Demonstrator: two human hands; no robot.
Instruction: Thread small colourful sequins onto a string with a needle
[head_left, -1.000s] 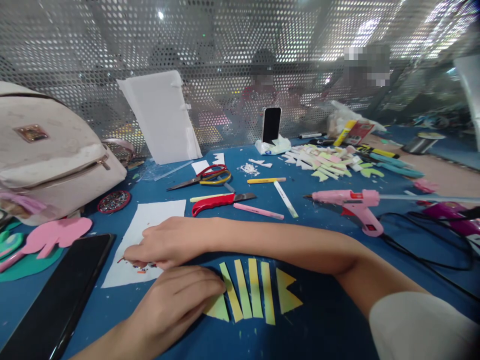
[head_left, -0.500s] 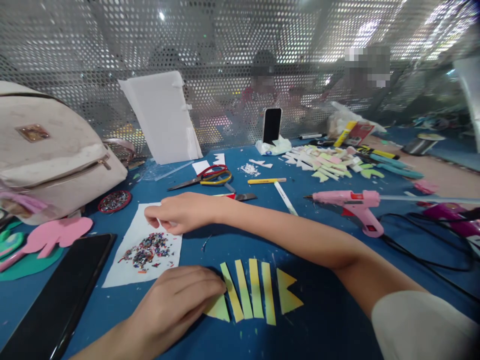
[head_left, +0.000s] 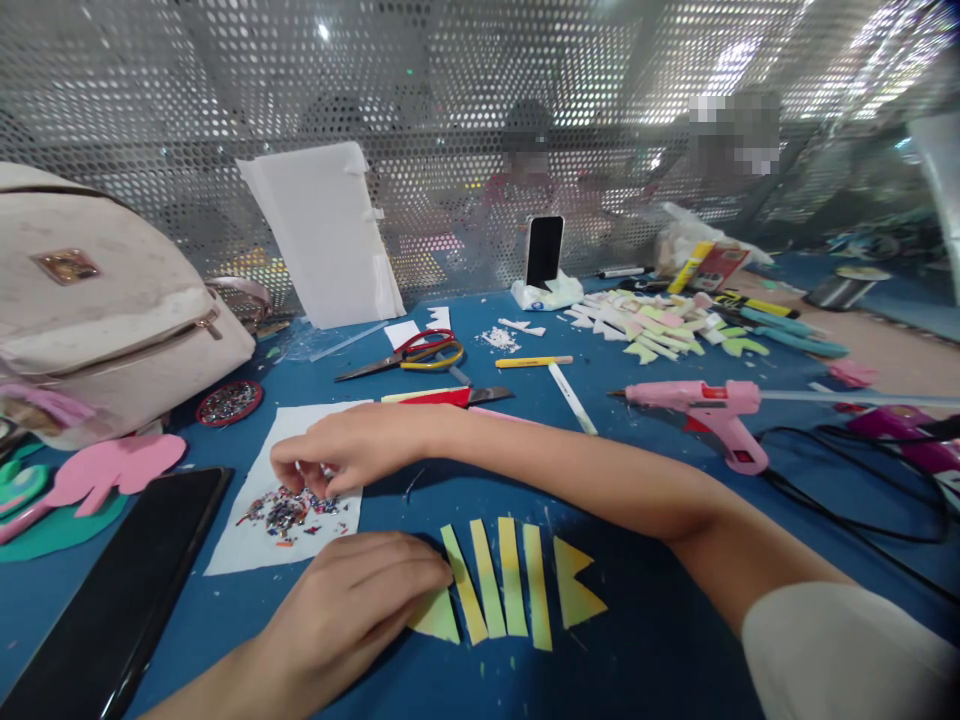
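My right hand [head_left: 337,450] reaches across to the left, its fingers bent down over a pile of small multicoloured bits [head_left: 289,515] on a white sheet [head_left: 244,540]. Whether its fingertips hold any bits is too small to tell. Nearer to me, my left hand [head_left: 367,590] lies on a yellow-green rounded piece [head_left: 439,618], fingers together and pressing on its left part. Right of that piece stand several yellow-green strips [head_left: 512,580] side by side with narrow gaps, then a notched tail-shaped piece [head_left: 576,585].
Behind my right arm lie scissors [head_left: 427,352], a red-handled knife [head_left: 450,397] and pens [head_left: 534,362]. A pink glue gun [head_left: 712,400] with cables is at right, cut scraps [head_left: 652,325] beyond it. At left are a phone [head_left: 120,590] and a backpack [head_left: 105,310].
My right hand has moved slightly left and down towards me, from the pile's far edge to over the bits. More of the red-handled knife shows. My left hand has stayed in place.
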